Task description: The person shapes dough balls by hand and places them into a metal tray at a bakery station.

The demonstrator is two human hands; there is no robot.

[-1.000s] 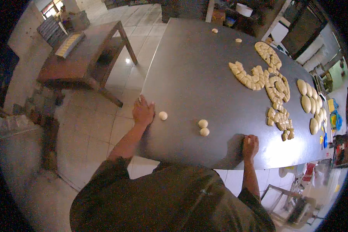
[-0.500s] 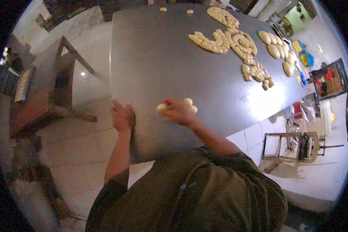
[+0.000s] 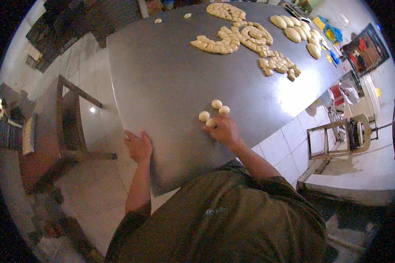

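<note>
My right hand point(image 3: 226, 130) is low over the metal tabletop, its fingers closed round a small pale dough ball point(image 3: 210, 122). Three more balls lie just beyond the fingers: one dough ball point(image 3: 204, 116) to the left, another point(image 3: 217, 104) farthest off, and a third point(image 3: 224, 110) close above the knuckles. At the table's left edge rests my left hand point(image 3: 138, 147), fingers apart, with nothing seen in it.
Cut dough pieces point(image 3: 217, 41) lie in joined curved clusters across the table's point(image 3: 162, 79) far part. Larger oval dough pieces point(image 3: 292, 34) sit at the far right. Two small dough bits point(image 3: 187, 15) are near the far edge. A wooden stand point(image 3: 70, 118) is on the left.
My right hand has drawn back from over the balls, so several now show grouped at its fingertips. My left hand stays at the table edge. The whole view has shifted.
</note>
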